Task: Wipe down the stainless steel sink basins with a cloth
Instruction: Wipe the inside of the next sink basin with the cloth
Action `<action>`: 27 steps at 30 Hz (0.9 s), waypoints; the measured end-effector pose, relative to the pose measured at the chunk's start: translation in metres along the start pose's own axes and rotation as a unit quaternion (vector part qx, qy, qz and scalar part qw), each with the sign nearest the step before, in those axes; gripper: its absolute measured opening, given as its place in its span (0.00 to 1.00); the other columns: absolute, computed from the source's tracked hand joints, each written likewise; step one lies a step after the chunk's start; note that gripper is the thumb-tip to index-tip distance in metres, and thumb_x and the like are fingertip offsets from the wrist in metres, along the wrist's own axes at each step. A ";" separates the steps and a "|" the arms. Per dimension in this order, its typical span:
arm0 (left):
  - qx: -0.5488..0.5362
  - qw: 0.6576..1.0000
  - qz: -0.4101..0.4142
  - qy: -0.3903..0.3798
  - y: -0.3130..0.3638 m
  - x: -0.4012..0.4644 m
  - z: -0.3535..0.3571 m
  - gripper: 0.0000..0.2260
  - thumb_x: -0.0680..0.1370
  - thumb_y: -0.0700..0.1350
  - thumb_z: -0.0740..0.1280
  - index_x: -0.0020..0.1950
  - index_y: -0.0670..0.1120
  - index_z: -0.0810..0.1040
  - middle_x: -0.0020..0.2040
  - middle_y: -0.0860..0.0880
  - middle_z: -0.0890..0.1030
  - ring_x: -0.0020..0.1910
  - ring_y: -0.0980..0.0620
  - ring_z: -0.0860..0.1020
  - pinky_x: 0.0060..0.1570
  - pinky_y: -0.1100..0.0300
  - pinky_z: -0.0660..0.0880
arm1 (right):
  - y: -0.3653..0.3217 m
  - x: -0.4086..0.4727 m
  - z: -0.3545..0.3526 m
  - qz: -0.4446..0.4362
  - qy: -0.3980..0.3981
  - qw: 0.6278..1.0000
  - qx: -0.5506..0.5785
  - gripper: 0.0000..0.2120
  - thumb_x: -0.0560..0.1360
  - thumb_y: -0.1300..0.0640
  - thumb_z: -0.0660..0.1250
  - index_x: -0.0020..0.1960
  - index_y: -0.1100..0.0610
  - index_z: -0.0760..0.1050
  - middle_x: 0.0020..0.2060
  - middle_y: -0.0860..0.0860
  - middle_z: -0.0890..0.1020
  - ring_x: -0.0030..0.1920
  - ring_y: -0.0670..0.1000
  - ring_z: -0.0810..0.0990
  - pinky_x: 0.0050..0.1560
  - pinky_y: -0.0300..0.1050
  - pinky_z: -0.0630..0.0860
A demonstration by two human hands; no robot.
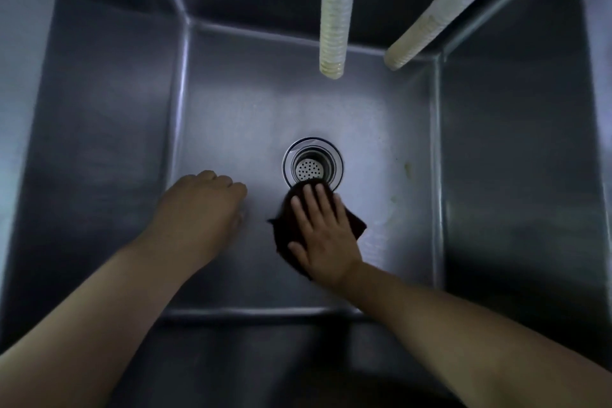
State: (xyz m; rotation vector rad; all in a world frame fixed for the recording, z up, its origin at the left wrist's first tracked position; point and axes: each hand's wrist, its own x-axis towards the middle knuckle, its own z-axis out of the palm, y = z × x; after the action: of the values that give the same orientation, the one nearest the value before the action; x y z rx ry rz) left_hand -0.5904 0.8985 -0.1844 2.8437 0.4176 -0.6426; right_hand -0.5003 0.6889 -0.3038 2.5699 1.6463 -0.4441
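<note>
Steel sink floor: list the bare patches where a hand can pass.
Bare floor lies between the round perforated drain and the far wall, under the two ribbed hoses, and along the right wall past some yellowish marks. Crowded: near the drain, right hand flat on the dark cloth, left hand beside it.

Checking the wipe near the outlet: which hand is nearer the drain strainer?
Right. The right hand, on the cloth, almost reaches the drain strainer; the left hand sits farther off.

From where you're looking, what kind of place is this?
Probably a commercial or utility kitchen's wash-up area: a deep stainless steel basin with a strainer drain and two ribbed hoses hanging in.
</note>
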 end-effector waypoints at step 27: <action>-0.001 0.994 -0.064 -0.091 0.023 0.058 0.074 0.45 0.72 0.49 0.71 0.77 0.43 0.42 0.77 0.41 0.41 0.76 0.39 0.43 0.71 0.37 0.51 | 0.079 0.192 -0.050 0.181 0.059 0.982 0.013 0.37 0.72 0.45 0.52 0.78 0.56 0.47 0.77 0.59 0.50 0.76 0.60 0.46 0.74 0.58 0.41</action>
State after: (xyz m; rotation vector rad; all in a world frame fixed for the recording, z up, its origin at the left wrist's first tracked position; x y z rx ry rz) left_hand -0.5618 0.8719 -0.2728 2.7415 0.5722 -0.9172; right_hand -0.3439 0.8343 -0.3161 2.8778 1.1618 -0.2937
